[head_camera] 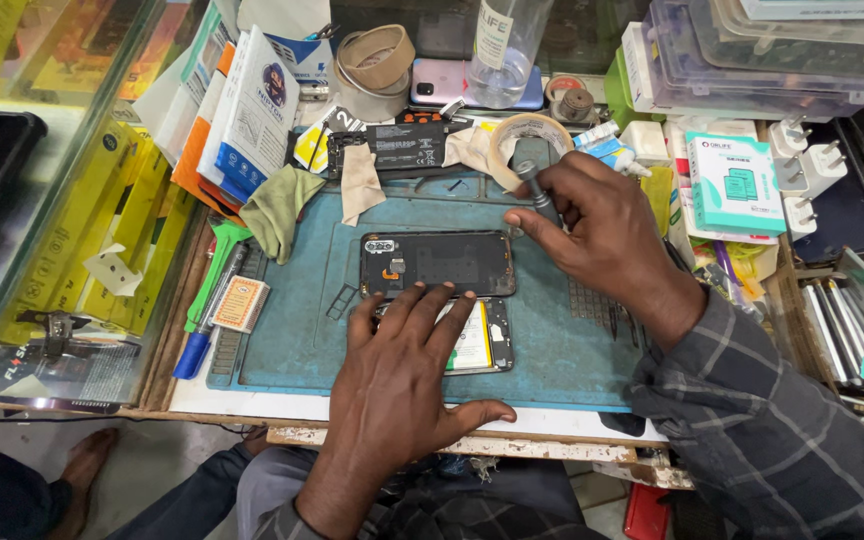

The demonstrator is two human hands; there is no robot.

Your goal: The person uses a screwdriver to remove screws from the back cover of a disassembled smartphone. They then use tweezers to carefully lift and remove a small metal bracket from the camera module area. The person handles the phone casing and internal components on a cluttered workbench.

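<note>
Opened phone (437, 262), dark, lying flat at the middle of the blue work mat (552, 360), long side across. Just below it, partly under the palm, a second phone body (479, 338) with a pale battery showing. Left hand (402, 380) pressed down flat, fingers (422, 305) spread wide and gripping nothing, tips resting on the lower edge of the opened phone. Right hand (607, 235) up at the phone's top right corner, fingers curled tight around a grey screwdriver (534, 172), shaft pinched between thumb and forefinger, tip down by the corner; actual contact with the phone hard to make out. Checked grey sleeve (772, 420) running off to the lower right.

Outward now. Above the mat, a loose black battery (404, 146), a roll of tape (527, 130) right behind the screwdriver handle, another tape roll (377, 57) further back, a pink phone (462, 82) and a clear plastic bottle (505, 45). Green cloth (282, 205) bunched at the mat's upper left corner. Left edge: green and blue tools (207, 300) lying lengthwise, a small orange packet (239, 304) beside them. Right of the hand: a teal and white box (735, 183), white chargers (802, 165), clear plastic trays (752, 50) stacked at the back. Glass showcase (42, 200) off the left side of the desk (252, 405).
</note>
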